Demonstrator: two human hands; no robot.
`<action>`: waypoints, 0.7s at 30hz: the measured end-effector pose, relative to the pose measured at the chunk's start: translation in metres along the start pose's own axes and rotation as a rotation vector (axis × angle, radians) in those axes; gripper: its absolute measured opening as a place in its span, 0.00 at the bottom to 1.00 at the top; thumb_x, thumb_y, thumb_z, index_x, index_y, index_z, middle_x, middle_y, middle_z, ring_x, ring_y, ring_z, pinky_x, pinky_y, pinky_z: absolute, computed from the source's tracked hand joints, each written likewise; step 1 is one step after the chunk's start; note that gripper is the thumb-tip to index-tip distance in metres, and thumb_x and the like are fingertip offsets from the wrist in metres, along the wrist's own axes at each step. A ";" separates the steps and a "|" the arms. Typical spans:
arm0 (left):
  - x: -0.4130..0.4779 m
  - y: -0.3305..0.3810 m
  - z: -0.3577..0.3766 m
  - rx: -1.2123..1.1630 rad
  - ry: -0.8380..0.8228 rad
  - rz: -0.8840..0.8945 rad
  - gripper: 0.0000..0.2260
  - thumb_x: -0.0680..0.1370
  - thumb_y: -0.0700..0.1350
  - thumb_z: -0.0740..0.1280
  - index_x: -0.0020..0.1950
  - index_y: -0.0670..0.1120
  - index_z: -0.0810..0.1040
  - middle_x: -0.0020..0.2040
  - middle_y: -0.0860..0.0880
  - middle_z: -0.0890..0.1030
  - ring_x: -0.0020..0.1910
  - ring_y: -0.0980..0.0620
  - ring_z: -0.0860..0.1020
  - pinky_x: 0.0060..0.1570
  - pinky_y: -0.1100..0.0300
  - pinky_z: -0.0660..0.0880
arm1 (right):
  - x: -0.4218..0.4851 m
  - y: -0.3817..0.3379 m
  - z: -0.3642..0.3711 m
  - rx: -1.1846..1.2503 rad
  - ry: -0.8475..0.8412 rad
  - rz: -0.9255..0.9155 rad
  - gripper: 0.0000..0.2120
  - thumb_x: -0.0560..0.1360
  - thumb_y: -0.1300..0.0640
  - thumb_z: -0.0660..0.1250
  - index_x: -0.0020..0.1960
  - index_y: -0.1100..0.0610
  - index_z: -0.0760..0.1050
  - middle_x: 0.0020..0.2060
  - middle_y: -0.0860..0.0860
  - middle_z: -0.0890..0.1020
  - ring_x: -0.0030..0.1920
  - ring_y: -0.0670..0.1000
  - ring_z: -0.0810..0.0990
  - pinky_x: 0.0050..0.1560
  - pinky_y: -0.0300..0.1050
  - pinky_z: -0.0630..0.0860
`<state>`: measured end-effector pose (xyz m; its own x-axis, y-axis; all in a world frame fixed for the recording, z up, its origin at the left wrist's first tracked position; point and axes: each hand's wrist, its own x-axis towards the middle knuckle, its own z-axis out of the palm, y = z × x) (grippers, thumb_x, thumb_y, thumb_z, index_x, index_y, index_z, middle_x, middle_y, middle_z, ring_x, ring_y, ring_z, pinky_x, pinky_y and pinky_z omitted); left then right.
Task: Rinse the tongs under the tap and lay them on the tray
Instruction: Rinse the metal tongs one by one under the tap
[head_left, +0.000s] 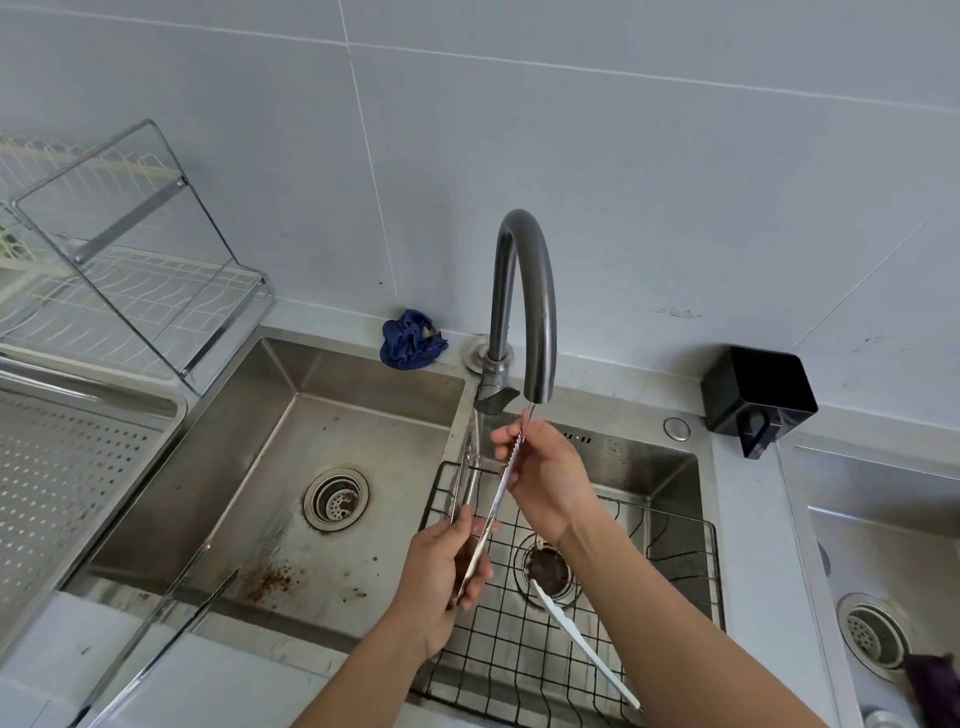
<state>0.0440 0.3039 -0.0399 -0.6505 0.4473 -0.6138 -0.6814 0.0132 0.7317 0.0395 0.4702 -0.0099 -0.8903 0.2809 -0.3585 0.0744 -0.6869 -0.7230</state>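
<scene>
One pair of tongs (493, 509) is held just under the tap (524, 291) spout. Our left hand (441, 577) grips the hinge end; our right hand (545, 478) pinches one arm's tip. Second tongs (218, 590) lie lower left of the tap; one perforated tray (62, 483) sits far left.

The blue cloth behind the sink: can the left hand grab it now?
Probably not yet: the left hand grips the tongs, so it is busy; the way to the blue cloth looks free.
</scene>
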 end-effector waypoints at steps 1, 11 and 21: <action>0.001 0.000 0.000 -0.008 0.003 -0.010 0.21 0.80 0.55 0.65 0.57 0.36 0.80 0.30 0.42 0.76 0.22 0.50 0.68 0.22 0.63 0.60 | -0.001 0.000 0.000 0.042 -0.013 -0.007 0.12 0.82 0.52 0.64 0.43 0.53 0.81 0.41 0.53 0.83 0.38 0.49 0.78 0.36 0.40 0.74; 0.011 0.002 0.001 -0.021 -0.023 -0.019 0.19 0.81 0.55 0.64 0.51 0.41 0.85 0.29 0.44 0.75 0.23 0.51 0.69 0.22 0.62 0.63 | -0.008 -0.004 0.007 -0.040 -0.037 0.023 0.10 0.80 0.54 0.63 0.50 0.60 0.76 0.40 0.56 0.81 0.40 0.54 0.79 0.44 0.49 0.76; 0.019 0.007 0.011 -0.026 0.054 0.067 0.15 0.80 0.57 0.66 0.47 0.45 0.79 0.31 0.46 0.76 0.23 0.51 0.70 0.20 0.63 0.62 | -0.017 0.007 0.001 -0.086 -0.136 0.057 0.11 0.84 0.56 0.61 0.51 0.63 0.76 0.41 0.59 0.81 0.40 0.57 0.81 0.45 0.53 0.81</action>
<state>0.0308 0.3222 -0.0434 -0.7112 0.3979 -0.5796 -0.6441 -0.0384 0.7640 0.0543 0.4600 -0.0083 -0.9357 0.1462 -0.3212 0.1593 -0.6372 -0.7541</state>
